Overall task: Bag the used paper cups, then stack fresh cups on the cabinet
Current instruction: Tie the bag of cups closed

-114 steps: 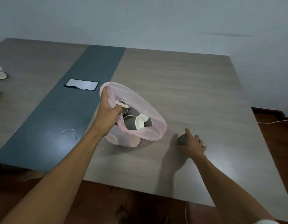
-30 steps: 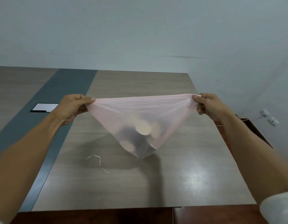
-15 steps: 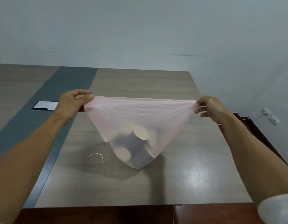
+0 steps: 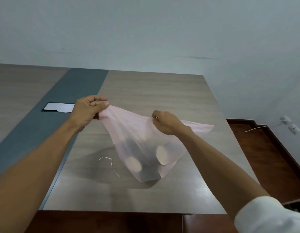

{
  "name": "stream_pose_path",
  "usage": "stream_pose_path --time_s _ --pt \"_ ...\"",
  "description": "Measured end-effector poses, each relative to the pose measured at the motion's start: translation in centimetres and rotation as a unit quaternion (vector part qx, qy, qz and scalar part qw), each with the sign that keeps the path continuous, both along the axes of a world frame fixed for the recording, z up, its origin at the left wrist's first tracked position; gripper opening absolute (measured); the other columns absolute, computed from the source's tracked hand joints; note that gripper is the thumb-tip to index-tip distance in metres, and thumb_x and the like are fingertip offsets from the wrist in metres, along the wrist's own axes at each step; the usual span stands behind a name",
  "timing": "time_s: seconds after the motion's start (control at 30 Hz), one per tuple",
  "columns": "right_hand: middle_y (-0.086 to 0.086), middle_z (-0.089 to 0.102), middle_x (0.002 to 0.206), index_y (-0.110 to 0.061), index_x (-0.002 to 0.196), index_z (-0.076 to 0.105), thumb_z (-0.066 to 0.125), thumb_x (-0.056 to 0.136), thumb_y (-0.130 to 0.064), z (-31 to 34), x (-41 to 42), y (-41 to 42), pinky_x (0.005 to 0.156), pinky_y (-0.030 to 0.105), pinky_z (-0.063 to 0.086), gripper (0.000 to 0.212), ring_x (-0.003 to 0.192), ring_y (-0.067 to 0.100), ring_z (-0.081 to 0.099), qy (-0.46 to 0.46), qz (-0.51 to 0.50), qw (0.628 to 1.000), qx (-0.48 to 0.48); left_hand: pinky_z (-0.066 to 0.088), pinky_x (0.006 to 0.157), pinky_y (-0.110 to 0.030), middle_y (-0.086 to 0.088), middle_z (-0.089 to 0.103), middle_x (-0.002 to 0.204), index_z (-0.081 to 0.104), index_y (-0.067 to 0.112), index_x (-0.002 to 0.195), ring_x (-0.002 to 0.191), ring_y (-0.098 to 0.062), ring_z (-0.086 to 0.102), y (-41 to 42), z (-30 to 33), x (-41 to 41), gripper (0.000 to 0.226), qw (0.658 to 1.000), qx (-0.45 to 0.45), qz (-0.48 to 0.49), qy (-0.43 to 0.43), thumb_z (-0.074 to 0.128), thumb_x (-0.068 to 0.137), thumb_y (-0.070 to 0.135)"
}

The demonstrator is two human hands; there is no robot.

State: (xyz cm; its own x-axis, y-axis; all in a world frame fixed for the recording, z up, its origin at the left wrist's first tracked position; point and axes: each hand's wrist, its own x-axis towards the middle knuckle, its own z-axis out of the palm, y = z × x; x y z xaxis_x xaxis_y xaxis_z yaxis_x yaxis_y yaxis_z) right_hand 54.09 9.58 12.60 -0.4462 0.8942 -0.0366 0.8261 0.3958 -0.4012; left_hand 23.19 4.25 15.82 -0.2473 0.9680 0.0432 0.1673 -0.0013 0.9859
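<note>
Both arms out over the table (image 4: 162, 91). Left hand (image 4: 86, 113) pinches one corner of the pink plastic bag (image 4: 146, 140); right hand (image 4: 166, 123) pinches its top edge mid-span, far corner loose. Used paper cups (image 4: 162, 155) sag inside, bag held above the tabletop.

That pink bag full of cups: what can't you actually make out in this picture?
- Cup count: the filmy pink bag blurs the cups into pale discs and dark shapes in the head view.
- Bag mouth: the right hand covers part of it, the left hand pinches the other end.
- Cabinet and fresh cups: outside the frame.
- Table left part: cut by the picture edge.
</note>
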Motion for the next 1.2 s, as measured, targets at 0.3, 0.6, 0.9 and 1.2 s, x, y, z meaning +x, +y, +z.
stream_pose_path --time_s 0.3,0.6,0.9,1.2 --pt "0.005 0.071 0.085 -0.010 0.080 0.066 0.052 0.092 -0.022 2.3 -1.0 1.0 0.072 0.037 0.053 0.022 0.080 0.025 0.065 0.130 0.008 0.991 -0.024 0.050 0.095 -0.038 -0.008 0.070 0.112 0.069 0.012 0.119 0.102 -0.023 0.064 -0.6 -2.2 -1.6 0.040 0.953 0.062 0.189 0.228 0.071 0.087 0.035" --pt "0.005 0.071 0.096 -0.009 0.100 0.072 0.056 0.093 -0.020 3.1 -1.5 0.8 0.078 0.034 0.049 0.021 0.085 0.020 0.063 0.148 0.035 0.982 -0.109 0.048 0.090 -0.041 -0.006 0.067 0.116 0.056 0.016 0.122 0.101 -0.027 0.061 -2.0 -5.0 11.2 0.025 0.873 0.114 -0.121 0.459 0.041 0.107 0.030" --pt "0.008 0.068 0.089 -0.014 0.092 0.059 0.039 0.099 -0.019 -2.2 -0.2 -2.6 0.079 0.042 0.037 0.021 0.079 0.031 0.059 -0.016 0.005 0.988 0.153 0.051 0.079 -0.041 0.004 0.069 0.094 0.058 0.022 0.103 0.086 -0.024 0.062 0.1 -4.8 10.4 0.019 0.914 0.038 -0.167 0.367 0.044 0.105 0.034" --pt "0.002 0.061 0.095 -0.017 0.100 0.059 0.043 0.092 -0.030 -4.3 0.6 -3.6 0.091 0.042 0.035 0.022 0.086 0.025 0.053 -0.077 0.042 0.964 0.253 0.043 0.081 -0.042 -0.001 0.057 0.076 0.048 0.014 0.074 0.084 -0.033 0.056 1.1 -5.5 11.9 0.036 0.918 -0.058 -0.165 0.355 0.035 0.106 0.024"
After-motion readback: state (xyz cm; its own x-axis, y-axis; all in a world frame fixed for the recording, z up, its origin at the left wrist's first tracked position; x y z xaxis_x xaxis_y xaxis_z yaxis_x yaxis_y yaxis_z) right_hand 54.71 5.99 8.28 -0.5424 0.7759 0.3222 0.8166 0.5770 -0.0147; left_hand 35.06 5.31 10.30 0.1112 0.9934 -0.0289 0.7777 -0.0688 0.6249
